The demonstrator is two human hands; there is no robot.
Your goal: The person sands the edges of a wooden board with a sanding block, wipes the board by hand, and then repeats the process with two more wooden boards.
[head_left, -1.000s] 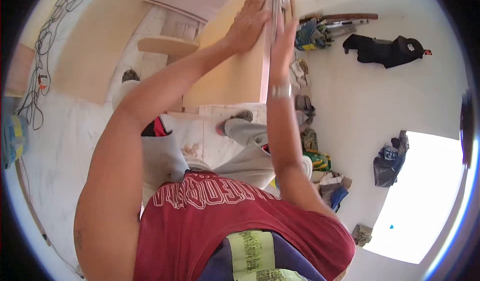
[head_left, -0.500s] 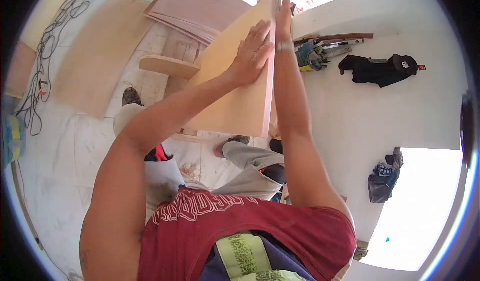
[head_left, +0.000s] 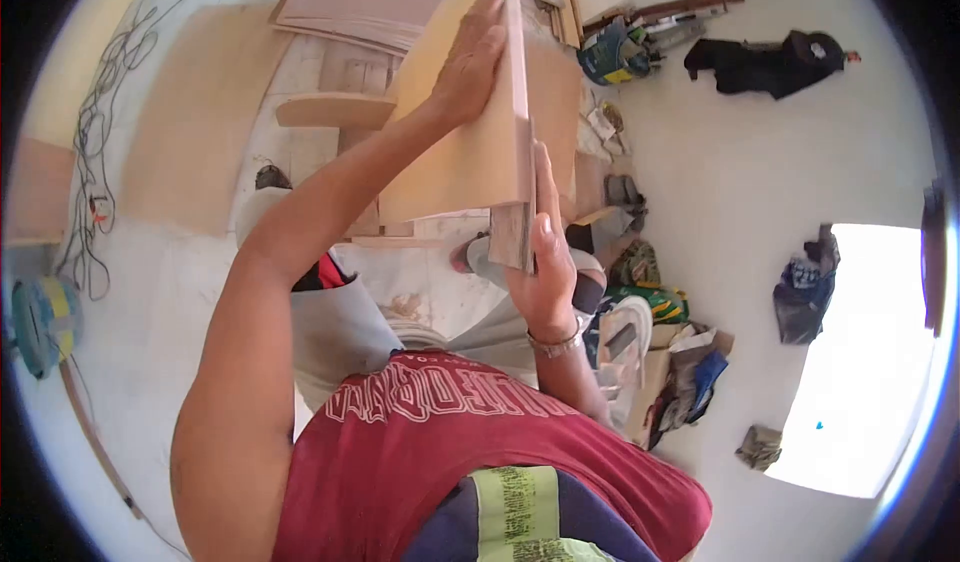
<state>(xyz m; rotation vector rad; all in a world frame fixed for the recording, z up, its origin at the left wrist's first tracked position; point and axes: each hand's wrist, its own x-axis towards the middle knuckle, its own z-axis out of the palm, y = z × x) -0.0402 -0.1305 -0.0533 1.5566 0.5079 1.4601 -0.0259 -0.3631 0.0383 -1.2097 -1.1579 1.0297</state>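
Observation:
A large pale wooden panel (head_left: 440, 162) stands on edge in front of me, its long narrow edge facing up. My left hand (head_left: 468, 67) lies flat on its left face, fingers stretched out toward the far end. At the near right corner, my right hand (head_left: 545, 272) is held upright with straight fingers, its palm side against a short greyish-brown wooden piece (head_left: 513, 237). That piece touches the panel's near end. A rounded wooden board (head_left: 335, 111) sticks out to the left beyond the panel.
Thin sheets (head_left: 360, 2) and a large brown sheet (head_left: 205, 112) lie at the left and far side. A black cable (head_left: 95, 152) coils at far left. Right of me are tool bags (head_left: 612, 54), dark clothing (head_left: 765, 64) and a cluttered pile (head_left: 690, 372).
My right hand has come back from the panel's far end to its near corner. The greyish-brown piece now shows there. My left hand stays on the panel as the view shifts.

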